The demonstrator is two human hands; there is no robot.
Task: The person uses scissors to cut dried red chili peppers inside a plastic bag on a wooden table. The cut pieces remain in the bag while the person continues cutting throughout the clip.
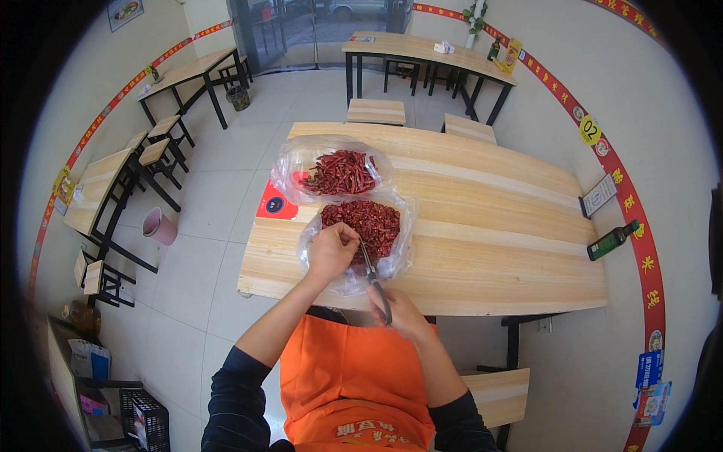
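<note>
Over the near plastic bag [405, 248], my left hand [333, 250] has its fingertips pinched together. Whatever they pinch is too small to make out. My right hand [400, 312] grips dark-handled scissors [370, 271], whose blades point up toward my left fingertips. Beneath the blades, cut dried red chili pieces [370, 223] fill the opened clear bag. Just beyond it lies a second clear plastic bag [291, 164], holding whole dried red chilies [344, 174]. Both bags rest on a light wooden table [486, 226].
A red card [277, 204] lies by the bags at the table's left edge. Against the right wall stand a green bottle [612, 241] and a small sign [599, 196]. Stools [377, 111] stand beyond the table, and a pink bin [160, 226] is on the floor at left.
</note>
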